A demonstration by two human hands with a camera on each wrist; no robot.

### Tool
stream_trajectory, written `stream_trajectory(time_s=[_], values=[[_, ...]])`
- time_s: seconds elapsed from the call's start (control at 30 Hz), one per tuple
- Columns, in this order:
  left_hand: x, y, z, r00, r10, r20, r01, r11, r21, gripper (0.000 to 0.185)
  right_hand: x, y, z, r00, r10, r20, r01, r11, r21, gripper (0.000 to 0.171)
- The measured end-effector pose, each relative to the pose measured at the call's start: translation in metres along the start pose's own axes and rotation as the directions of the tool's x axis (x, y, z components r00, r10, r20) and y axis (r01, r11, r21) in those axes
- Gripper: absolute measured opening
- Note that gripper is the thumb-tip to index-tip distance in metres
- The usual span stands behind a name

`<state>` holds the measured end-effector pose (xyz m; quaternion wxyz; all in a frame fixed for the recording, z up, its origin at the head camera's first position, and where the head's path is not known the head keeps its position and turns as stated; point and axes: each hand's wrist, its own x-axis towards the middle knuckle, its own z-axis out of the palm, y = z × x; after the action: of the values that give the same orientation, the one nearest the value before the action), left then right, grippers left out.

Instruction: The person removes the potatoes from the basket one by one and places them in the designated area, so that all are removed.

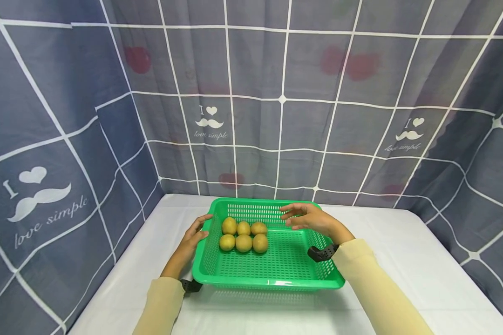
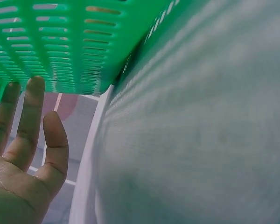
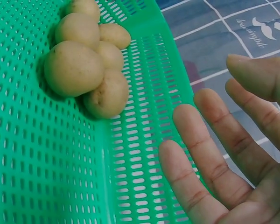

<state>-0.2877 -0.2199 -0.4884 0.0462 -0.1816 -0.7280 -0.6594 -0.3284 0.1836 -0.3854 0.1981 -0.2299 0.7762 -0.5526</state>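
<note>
Several potatoes [image 1: 243, 243] lie in two rows in the left half of a green plastic basket [image 1: 268, 282]; they also show as round potatoes [image 3: 74, 70] in the right wrist view. Beside the basket's left rim is my left hand [image 1: 193, 235], its fingertips at the rim. In the left wrist view, the left hand [image 2: 23, 158] has fingers extended near the slotted wall. My right hand [image 1: 312, 218] hovers over the basket's right side, holding nothing. Its fingers are spread and gently bent in the right wrist view, where the right hand [image 3: 233, 163] is apart from the potatoes.
A white cloth [image 1: 125, 288] covers the table under the basket. Dark grey-blue checked curtains [image 1: 255, 121] stand behind it and along both sides. A black band [image 1: 322, 253] is on the right wrist.
</note>
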Motion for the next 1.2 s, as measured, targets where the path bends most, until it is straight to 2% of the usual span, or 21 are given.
stream_trajectory(time_s=[0.2, 0.4, 0.63, 0.9, 1.2], values=[[-0.001, 0.001, 0.0, 1.0, 0.004, -0.002, -0.004, 1.0, -0.012, 0.057, 0.011, 0.002, 0.01, 1.0, 0.015, -0.008, -0.015, 1.0, 0.001, 0.051], [0.0, 0.0, -0.001, 1.0, -0.009, -0.008, 0.009, 1.0, 0.001, 0.057, 0.024, 0.004, 0.019, 0.998, 0.054, 0.03, -0.055, 0.998, 0.035, 0.051], [0.0, -0.002, -0.001, 1.0, 0.018, 0.007, -0.018, 1.0, -0.023, 0.057, 0.035, 0.012, 0.026, 0.992, 0.119, 0.051, -0.122, 0.991, 0.057, 0.055], [0.001, -0.005, 0.001, 0.999, 0.033, -0.004, -0.033, 0.999, -0.034, 0.056, 0.043, 0.02, 0.034, 0.968, 0.202, 0.149, -0.202, 0.979, -0.014, 0.051], [0.002, -0.007, 0.0, 1.0, 0.022, -0.019, -0.022, 1.0, -0.012, 0.057, 0.05, 0.034, 0.039, 0.954, 0.204, 0.218, -0.203, 0.979, -0.025, 0.051]])
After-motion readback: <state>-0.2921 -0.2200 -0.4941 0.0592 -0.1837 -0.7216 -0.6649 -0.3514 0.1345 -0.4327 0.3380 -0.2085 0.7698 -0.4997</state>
